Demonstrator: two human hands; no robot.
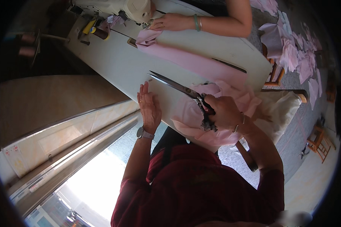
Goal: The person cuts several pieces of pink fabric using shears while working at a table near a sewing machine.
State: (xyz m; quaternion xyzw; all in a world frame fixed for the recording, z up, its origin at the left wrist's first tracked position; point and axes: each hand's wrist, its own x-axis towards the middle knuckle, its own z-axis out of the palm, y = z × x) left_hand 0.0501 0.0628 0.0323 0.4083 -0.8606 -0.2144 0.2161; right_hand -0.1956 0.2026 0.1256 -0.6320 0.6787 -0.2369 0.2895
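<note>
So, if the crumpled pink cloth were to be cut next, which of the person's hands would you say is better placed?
The right hand, I think: it grips the scissors close to the crumpled pink cloth. The left hand holds no tool and is by the edge of the white table.

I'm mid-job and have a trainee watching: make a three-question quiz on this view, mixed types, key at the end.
1. Which of the wearer's hands holds the scissors?
2. True or false: the wearer's left hand is gripping pink cloth.
3. The co-worker's hand is nearest to: a) the wooden stool, b) the scissors, c) the sewing machine.

Key: 1. the right hand; 2. false, its fingers are extended and it holds nothing visible; 3. c.
</note>
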